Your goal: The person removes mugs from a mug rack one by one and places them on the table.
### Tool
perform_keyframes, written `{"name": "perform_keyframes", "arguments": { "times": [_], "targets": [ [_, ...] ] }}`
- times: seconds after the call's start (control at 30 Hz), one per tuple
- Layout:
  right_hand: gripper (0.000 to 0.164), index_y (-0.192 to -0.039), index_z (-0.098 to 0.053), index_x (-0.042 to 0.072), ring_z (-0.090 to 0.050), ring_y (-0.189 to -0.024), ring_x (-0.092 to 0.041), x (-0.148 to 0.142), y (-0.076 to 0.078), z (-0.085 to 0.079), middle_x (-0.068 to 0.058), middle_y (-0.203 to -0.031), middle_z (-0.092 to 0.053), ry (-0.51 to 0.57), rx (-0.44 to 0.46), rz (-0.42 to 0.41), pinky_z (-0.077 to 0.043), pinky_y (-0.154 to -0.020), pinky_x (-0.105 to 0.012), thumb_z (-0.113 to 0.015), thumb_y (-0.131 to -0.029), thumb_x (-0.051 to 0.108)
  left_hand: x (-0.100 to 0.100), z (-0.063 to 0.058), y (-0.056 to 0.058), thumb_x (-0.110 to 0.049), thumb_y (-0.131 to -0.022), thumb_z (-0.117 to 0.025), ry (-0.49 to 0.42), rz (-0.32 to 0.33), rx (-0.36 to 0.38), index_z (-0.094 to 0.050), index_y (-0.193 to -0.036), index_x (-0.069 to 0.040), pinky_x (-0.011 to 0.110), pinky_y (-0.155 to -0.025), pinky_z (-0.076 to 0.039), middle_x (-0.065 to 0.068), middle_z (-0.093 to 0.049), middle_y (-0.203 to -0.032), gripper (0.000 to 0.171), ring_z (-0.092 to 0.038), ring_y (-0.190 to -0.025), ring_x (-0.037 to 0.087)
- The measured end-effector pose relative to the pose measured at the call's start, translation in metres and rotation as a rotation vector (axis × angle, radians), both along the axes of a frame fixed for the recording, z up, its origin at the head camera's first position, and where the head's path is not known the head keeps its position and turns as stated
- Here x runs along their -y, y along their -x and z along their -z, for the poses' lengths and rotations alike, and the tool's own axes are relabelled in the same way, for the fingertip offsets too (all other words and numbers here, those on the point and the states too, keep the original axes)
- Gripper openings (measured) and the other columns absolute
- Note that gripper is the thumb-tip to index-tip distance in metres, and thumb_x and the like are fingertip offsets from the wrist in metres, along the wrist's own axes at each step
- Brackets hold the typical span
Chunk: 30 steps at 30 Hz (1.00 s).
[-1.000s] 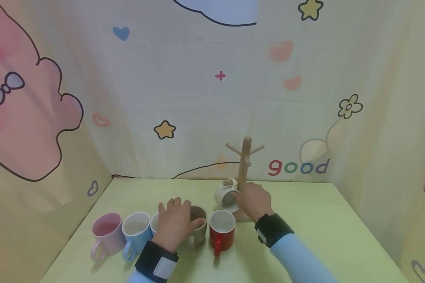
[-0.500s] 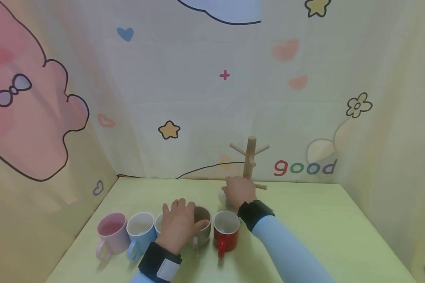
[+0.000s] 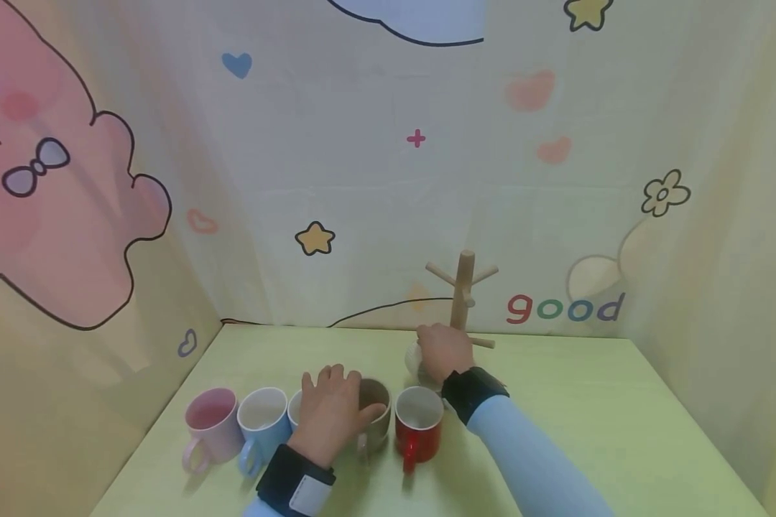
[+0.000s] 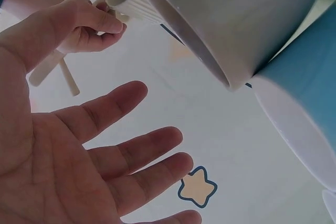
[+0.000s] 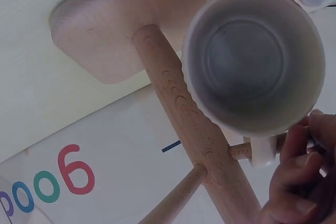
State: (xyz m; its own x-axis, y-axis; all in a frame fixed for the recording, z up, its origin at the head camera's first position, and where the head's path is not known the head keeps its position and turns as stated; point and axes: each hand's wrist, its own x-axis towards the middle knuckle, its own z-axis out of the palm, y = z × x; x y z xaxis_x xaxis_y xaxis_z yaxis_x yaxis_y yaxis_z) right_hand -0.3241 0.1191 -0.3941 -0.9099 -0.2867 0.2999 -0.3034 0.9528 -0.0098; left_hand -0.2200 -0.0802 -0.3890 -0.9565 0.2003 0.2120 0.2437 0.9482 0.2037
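A white ribbed mug (image 5: 247, 56) hangs by its handle (image 5: 263, 153) on a low peg (image 5: 241, 151) of the wooden mug tree (image 3: 462, 291). Beside that handle, the curled thumb and fingers of my right hand (image 3: 446, 352) pinch round the peg's outer end. In the head view this hand covers much of the mug (image 3: 414, 357). My left hand (image 3: 333, 413) is over the row of mugs, fingers spread and palm bare in the left wrist view. Closest to it are a grey-beige mug (image 3: 378, 416) and a blue mug (image 4: 307, 93), mostly hidden in the head view.
To the left stand a pink mug (image 3: 216, 427) and a light blue mug (image 3: 268, 424). A red mug (image 3: 420, 431) stands in front of the tree's base (image 5: 131, 19). A patterned cloth (image 3: 362, 179) hangs behind the pale green table (image 3: 575, 409).
My right hand has moved left from beside the white mug's opening to in front of it, at the peg's end. The left hand keeps its pose; the head view has shifted slightly.
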Motion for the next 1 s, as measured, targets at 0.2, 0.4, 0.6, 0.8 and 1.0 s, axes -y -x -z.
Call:
{"name": "perform_keyframes", "arguments": {
  "times": [0.2,0.4,0.6,0.8,1.0],
  "targets": [
    [0.006,-0.095,-0.07,0.01,-0.062,-0.072,-0.024,-0.011,-0.006,-0.001,-0.009,-0.082,-0.066,0.001,0.017,-0.026,-0.058,-0.068,-0.044,-0.07,-0.093,0.015,-0.002,0.002,-0.001,-0.053,-0.081,-0.076,-0.006,0.004,-0.004,-0.066,-0.112,-0.003,0.069,-0.099,-0.032,0.023,-0.062,-0.114,0.059,-0.053,-0.116,0.044],
    [0.008,-0.098,-0.071,0.012,-0.059,-0.073,-0.023,-0.022,-0.012,-0.002,-0.005,-0.083,-0.066,0.021,0.085,-0.054,-0.057,-0.074,-0.042,-0.072,-0.091,0.017,-0.004,-0.001,-0.002,-0.051,-0.082,-0.076,-0.015,-0.001,0.034,-0.066,-0.116,-0.003,0.071,-0.101,-0.03,0.025,-0.06,-0.121,0.059,-0.051,-0.12,0.044],
    [0.014,-0.098,-0.073,0.016,-0.059,-0.073,-0.022,-0.037,-0.02,-0.003,-0.001,-0.081,-0.067,0.055,0.117,-0.041,-0.056,-0.074,-0.041,-0.075,-0.09,0.026,-0.007,-0.003,-0.003,-0.05,-0.082,-0.076,-0.018,-0.001,0.058,-0.066,-0.118,-0.003,0.071,-0.102,-0.029,0.024,-0.06,-0.122,0.06,-0.051,-0.12,0.044],
    [0.011,-0.092,-0.072,0.014,-0.058,-0.067,-0.023,-0.048,-0.029,-0.004,-0.003,-0.077,-0.066,0.019,0.043,-0.047,-0.056,-0.068,-0.041,-0.075,-0.09,0.024,-0.009,-0.003,-0.005,-0.05,-0.082,-0.076,-0.018,0.019,0.022,-0.067,-0.115,-0.003,0.07,-0.101,-0.031,0.024,-0.061,-0.119,0.058,-0.052,-0.118,0.044],
    [0.009,-0.094,-0.07,0.012,-0.057,-0.066,-0.023,-0.057,-0.034,-0.001,-0.006,-0.08,-0.067,0.013,0.009,-0.032,-0.056,-0.064,-0.04,-0.072,-0.091,0.021,-0.011,-0.002,-0.006,-0.049,-0.082,-0.077,-0.023,0.028,0.02,-0.068,-0.115,-0.004,0.07,-0.101,-0.031,0.023,-0.061,-0.118,0.057,-0.052,-0.118,0.043]
  ]
}}
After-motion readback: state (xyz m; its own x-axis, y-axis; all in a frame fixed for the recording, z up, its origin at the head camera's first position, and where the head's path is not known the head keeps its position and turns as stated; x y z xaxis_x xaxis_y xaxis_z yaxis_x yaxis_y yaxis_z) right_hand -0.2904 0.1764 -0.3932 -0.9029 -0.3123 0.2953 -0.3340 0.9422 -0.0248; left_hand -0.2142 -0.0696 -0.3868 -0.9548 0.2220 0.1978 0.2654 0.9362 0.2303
